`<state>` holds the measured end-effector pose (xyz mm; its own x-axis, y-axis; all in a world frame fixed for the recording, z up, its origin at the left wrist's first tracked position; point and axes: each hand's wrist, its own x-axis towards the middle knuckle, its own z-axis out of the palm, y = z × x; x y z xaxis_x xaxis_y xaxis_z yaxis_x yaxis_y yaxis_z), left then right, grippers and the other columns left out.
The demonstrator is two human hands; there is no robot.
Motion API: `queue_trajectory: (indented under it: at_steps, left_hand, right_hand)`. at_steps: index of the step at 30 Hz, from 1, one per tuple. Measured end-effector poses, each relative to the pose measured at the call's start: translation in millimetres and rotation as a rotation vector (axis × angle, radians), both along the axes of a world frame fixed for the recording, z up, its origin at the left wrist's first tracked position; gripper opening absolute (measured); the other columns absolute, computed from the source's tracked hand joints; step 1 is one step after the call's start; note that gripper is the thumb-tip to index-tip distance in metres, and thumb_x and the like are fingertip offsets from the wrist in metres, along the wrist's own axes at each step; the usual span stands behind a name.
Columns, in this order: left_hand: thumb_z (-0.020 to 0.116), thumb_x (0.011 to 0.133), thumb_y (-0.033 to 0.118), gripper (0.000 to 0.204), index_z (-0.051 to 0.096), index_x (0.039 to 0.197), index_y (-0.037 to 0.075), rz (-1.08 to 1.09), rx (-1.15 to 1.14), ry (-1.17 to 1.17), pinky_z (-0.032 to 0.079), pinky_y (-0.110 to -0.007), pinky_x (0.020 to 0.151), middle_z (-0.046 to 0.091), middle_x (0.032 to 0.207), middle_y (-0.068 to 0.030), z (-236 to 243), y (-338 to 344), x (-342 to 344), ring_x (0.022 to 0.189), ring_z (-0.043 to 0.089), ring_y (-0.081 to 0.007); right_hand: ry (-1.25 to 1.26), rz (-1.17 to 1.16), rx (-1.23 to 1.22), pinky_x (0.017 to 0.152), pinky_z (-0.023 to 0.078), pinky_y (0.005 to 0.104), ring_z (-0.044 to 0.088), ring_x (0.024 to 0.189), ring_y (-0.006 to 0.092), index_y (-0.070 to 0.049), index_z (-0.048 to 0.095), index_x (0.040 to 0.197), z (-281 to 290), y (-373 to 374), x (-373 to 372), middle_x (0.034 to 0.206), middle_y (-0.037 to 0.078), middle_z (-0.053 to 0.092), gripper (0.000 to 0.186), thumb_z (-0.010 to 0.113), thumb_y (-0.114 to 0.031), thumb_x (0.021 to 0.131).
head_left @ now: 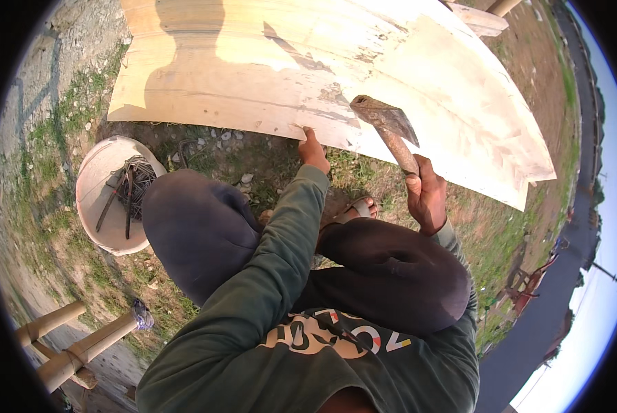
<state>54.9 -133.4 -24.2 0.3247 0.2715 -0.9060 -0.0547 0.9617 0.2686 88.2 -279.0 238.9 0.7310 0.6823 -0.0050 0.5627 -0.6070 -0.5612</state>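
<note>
my left hand (313, 150) pinches plywood sheet (308, 69) edge; right hand (425, 196) fist-closed on raised hammer (389, 127). step: nailing. next: accurate strike clear of fingers.

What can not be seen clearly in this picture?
Head view only:
- Left hand: fingertips hidden on the plywood edge; whether they pinch a nail is too small to tell.
- Hammer: its striking face is turned away.
- Bucket: dark metal pieces inside, too small to identify.
- Plywood: cut off by the top edge.

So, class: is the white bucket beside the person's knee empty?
No, the white bucket holds a tangle of dark, thin metal pieces, seemingly nails or rods, lying against its pale inner wall.
</note>
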Motion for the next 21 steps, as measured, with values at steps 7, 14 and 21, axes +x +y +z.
queue_trajectory:
  at_steps: [7, 14, 21]
  left_hand:
    - [0.043, 0.100, 0.033, 0.050, 0.038, 0.133, -0.005, 0.039, 0.114, -0.047, 0.051, -0.048, 0.093, 0.053, 0.126, -0.0214, 25.3, -1.0, 11.1, 0.108, 0.059, -0.0351]
    - [0.040, 0.101, 0.030, 0.044, 0.041, 0.128, -0.005, -0.055, 0.169, 0.065, 0.055, -0.046, 0.089, 0.056, 0.119, -0.0212, 43.2, -13.4, 10.8, 0.104, 0.061, -0.0337]
    - [0.039, 0.101, 0.028, 0.045, 0.043, 0.128, -0.008, -0.015, 0.264, 0.107, 0.058, -0.046, 0.082, 0.056, 0.121, -0.0221, 43.1, -21.2, 4.8, 0.100, 0.062, -0.0340]
  right_hand:
    - [-0.032, -0.039, -0.540, 0.050, 0.043, 0.0494, 0.058, 0.057, 0.0423, -0.003, 0.048, 0.091, -60.6, -43.9, 28.3, 0.061, 0.021, 0.057, 0.027, 0.057, -0.028, 0.094]
    - [0.016, -0.062, 0.011, 0.052, 0.046, 0.0433, 0.061, 0.058, 0.0381, -0.003, 0.053, 0.105, -15.1, -39.7, -6.5, 0.063, 0.018, 0.057, 0.029, 0.063, -0.022, 0.087]
    - [-0.059, -0.012, -0.292, 0.049, 0.047, 0.0450, 0.061, 0.054, 0.0374, -0.004, 0.053, 0.096, -37.0, -50.6, -3.6, 0.061, 0.017, 0.059, 0.025, 0.061, -0.027, 0.090]
